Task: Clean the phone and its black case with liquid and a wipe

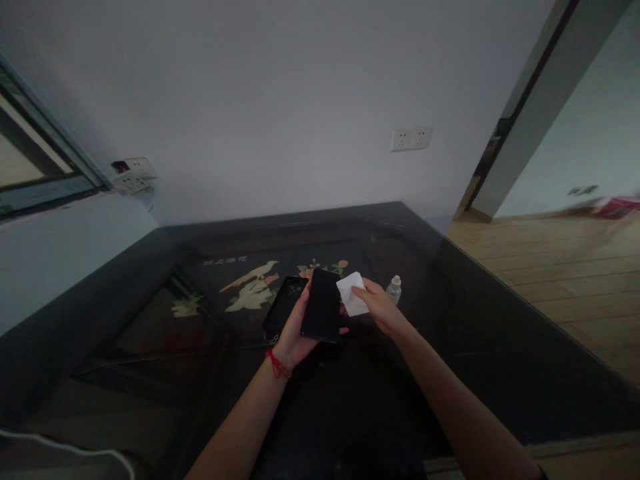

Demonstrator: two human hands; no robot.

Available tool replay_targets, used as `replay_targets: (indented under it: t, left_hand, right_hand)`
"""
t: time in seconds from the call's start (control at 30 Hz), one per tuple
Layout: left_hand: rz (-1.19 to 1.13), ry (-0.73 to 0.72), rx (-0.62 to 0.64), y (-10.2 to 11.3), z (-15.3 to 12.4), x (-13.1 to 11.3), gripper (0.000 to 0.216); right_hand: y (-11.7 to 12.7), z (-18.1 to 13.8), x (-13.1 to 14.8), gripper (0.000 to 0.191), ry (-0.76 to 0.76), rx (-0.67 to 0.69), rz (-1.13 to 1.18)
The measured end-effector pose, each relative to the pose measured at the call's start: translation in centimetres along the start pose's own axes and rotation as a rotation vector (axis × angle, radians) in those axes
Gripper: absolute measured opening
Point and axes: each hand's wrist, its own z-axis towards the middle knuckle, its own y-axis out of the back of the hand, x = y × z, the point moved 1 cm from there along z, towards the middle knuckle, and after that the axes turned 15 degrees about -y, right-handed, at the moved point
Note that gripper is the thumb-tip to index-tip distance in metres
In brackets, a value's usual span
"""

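Observation:
My left hand, with a red string bracelet at the wrist, is closed around a black smartphone, its dark face turned up toward me. Between the thumb and fingers of my right hand is a folded white tissue, just beside the phone's right edge. A black phone case lies on the table left of the phone, partly covered by my left hand. Behind my right hand stands a small clear bottle with a white cap.
The glossy black table bears a painted bird and flowers. Wall sockets are mounted above its far edge, and more sockets sit near the window at left. A white cable runs along the lower left.

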Motion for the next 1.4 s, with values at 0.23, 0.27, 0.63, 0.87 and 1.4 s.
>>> replay_targets:
  t: [0.23, 0.27, 0.63, 0.87, 1.4]
  left_hand:
    - [-0.017, 0.162, 0.182, -0.1, -0.7, -0.9, 0.057]
    - [-0.014, 0.198, 0.222, -0.2, -0.9, -0.8, 0.058]
    - [-0.078, 0.259, 0.221, -0.3, -1.2, -0.3, 0.055]
    - [-0.199, 0.130, -0.006, 0.3, -0.5, -0.9, 0.048]
    - [-0.117, 0.124, 0.159, 0.4, -0.7, -1.6, 0.052]
  right_hand:
    - [1.6, -1.6, 1.4, 0.029, 0.632, -0.522, -0.497]
    - [1.3, -1.8, 1.3, 0.031, 0.701, -0.480, -0.530]
    - [-1.0, -2.4, 1.1, 0.040, 0.889, -0.322, -0.775]
    - [-4.2, -3.8, 0.1, 0.037, 1.049, -0.032, -0.894]
    - [-0.6, -1.8, 1.5, 0.035, 1.025, -0.213, -0.920]
